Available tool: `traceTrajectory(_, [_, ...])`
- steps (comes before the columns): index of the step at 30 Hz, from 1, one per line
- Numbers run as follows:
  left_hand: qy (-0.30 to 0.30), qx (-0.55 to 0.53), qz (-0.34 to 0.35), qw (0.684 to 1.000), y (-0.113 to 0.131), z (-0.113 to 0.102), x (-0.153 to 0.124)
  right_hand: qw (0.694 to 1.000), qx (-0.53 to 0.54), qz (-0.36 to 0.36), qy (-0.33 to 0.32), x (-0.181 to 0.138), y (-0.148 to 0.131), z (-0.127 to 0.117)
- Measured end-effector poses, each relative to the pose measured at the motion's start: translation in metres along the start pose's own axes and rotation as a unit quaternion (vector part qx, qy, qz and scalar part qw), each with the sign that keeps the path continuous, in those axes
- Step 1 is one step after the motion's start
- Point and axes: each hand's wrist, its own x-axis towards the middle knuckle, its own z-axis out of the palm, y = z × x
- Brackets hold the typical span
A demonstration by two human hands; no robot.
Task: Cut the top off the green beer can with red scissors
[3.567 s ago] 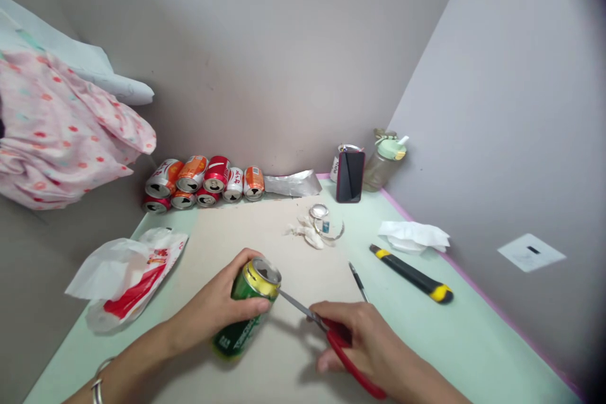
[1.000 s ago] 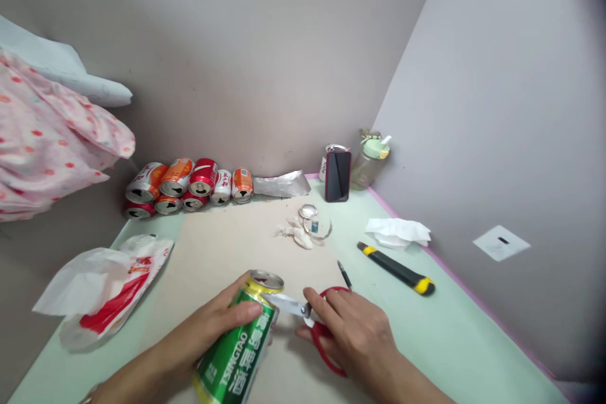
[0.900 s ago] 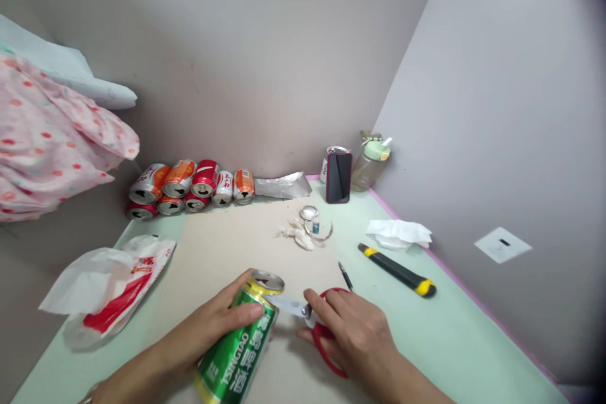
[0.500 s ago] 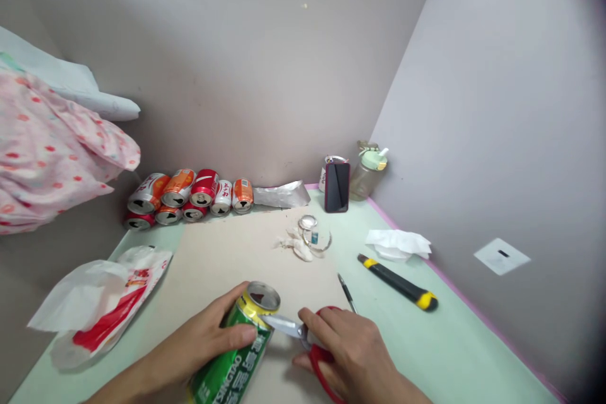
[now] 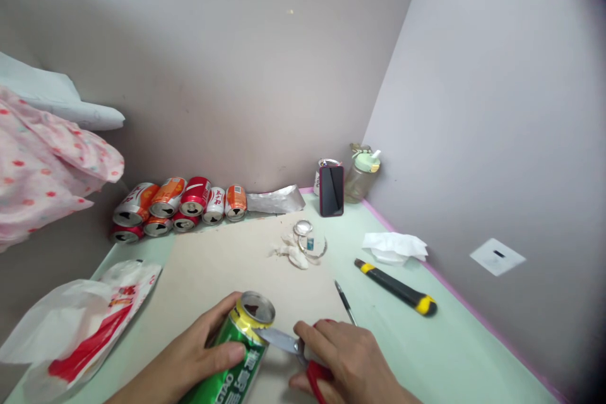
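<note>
My left hand [image 5: 201, 344] is wrapped around a green and yellow drink can [image 5: 231, 353], tilted with its opened top facing up and away. In my right hand [image 5: 348, 356] is a pair of scissors [image 5: 283, 341] with red handles. The blades meet the can's side at the yellow band just below the rim; whether the tip is through the metal I cannot tell. Beneath both hands lies a beige board [image 5: 222, 259] on the pale green table.
Stacked cans [image 5: 173, 199] and a silver metal sheet [image 5: 277, 200] line the back wall. Cut can ends [image 5: 303, 227] and crumpled scraps lie mid-board. To the right are a pen [image 5: 345, 302], utility knife [image 5: 398, 287], tissue [image 5: 395, 246], phone [image 5: 331, 191] and bottle [image 5: 362, 177]. A plastic bag [image 5: 95, 334] lies left.
The camera view has shifted a little. Both hands keep their holds, and the scissors remain at the can's yellow band, with the blades angled slightly more downward toward the handles.
</note>
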Motion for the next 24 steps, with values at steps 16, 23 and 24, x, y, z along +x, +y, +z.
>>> traceTrajectory(16, [-0.033,0.013,-0.009,0.999,0.011,0.003,0.000,0.999,0.021,0.013,-0.034,-0.002,0.000,0.001])
traceTrajectory(23, [0.000,0.003,-0.006,1.000,0.009,0.005,-0.001,0.997,0.024,0.028,-0.062,-0.005,0.003,0.005])
traceTrajectory(24, [-0.001,-0.001,-0.005,1.000,0.009,0.005,-0.001,0.997,0.023,0.028,-0.067,-0.005,0.004,0.005])
